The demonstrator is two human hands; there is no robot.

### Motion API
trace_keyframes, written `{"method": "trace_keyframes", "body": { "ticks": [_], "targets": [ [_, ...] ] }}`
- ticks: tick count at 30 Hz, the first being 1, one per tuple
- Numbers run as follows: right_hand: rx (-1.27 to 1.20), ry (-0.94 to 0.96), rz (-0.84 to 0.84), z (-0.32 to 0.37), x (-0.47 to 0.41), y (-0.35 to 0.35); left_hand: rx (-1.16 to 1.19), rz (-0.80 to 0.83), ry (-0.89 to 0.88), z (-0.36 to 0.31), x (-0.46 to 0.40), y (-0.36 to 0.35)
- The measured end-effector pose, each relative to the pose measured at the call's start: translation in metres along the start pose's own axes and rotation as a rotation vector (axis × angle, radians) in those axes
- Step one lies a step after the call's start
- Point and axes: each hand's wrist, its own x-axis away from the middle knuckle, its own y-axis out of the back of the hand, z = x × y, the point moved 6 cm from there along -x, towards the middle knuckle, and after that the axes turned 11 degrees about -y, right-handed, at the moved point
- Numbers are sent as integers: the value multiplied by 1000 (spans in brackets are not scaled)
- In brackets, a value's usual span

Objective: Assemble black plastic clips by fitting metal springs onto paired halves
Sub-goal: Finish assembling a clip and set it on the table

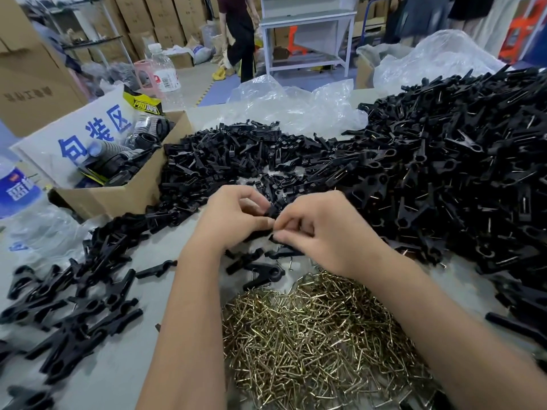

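I am seeing the left hand (233, 214) and right hand (322, 232) both pinching one black clip piece (270, 213) between curled fingertips above the brass springs (319, 338).

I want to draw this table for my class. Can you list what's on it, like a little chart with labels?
left hand: left hand pinches a black clip piece
right hand: right hand pinches the same piece from the other side
springs: brass-coloured spring pile, nearest the person
big heap: black clips on the right
loose halves: black halves behind the hands
box: cardboard box at left
bottle: water bottle behind the box
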Motion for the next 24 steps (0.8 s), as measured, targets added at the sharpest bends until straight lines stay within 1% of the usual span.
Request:
{"method": "trace_keyframes", "body": {
  "ticks": [2, 4, 7, 11, 13, 15, 17, 19, 21, 24],
  "targets": [
    [74, 24, 162, 2, 1, -14, 36, -86, 22, 2, -2, 3],
    [183, 13, 268, 2, 4, -26, 98, -166, 53, 6, -3, 7],
    [177, -2, 307, 3, 5, -30, 226, -256, 64, 8, -1, 13],
    [110, -37, 326, -2, 5, -26, 411, -316, 50, 8, 0, 17],
    [99, -36, 239, 0, 4, -23, 465, -326, 39, 8, 0, 17],
    [210, 21, 164, 9, 4, -27, 489, -329, 30, 8, 0, 18],
    [323, 84, 209, 21, 7, -39, 461, -312, 37, 9, -1, 17],
    [396, 119, 282, 26, 11, -50, 362, -258, 66, 13, -2, 14],
    [406, 117, 325, 27, 13, -52, 281, -185, 101, 17, -1, 7],
    [351, 82, 351, 27, 12, -48, 291, -148, 103, 17, -1, 1]
  ]
}}
